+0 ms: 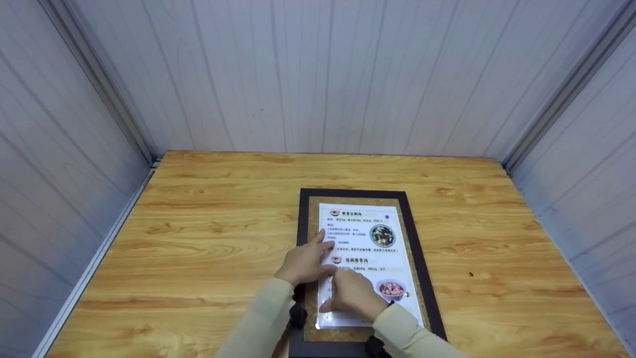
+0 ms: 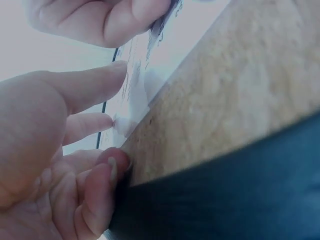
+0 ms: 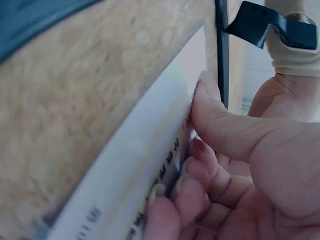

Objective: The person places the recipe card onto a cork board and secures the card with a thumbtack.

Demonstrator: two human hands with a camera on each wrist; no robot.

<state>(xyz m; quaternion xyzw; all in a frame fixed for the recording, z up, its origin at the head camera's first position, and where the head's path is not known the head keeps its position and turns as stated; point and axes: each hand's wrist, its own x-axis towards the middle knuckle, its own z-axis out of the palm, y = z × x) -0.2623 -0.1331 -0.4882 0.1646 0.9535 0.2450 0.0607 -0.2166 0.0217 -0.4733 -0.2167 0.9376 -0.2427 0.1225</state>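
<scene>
A printed sheet (image 1: 365, 258) with food pictures and rows of characters lies on a dark-framed cork board (image 1: 415, 238) on the table. At the sheet's left edge is my left hand (image 1: 305, 263), its index finger and thumb spread over the paper; in the left wrist view, its other fingers are bent beside the dark frame (image 2: 215, 205). My right hand (image 1: 355, 293) rests on the lower part of the sheet. In the right wrist view its thumb (image 3: 220, 120) touches the paper, apart from the bent fingers. I see nothing held in either hand.
A small blue dot, like a pin head (image 1: 387, 217), marks the sheet's upper right, and a small shiny dot (image 1: 407, 294) its lower right. Wood-grain tabletop (image 1: 208, 223) surrounds the board. Pale panel walls (image 1: 318, 74) close off the back and both sides.
</scene>
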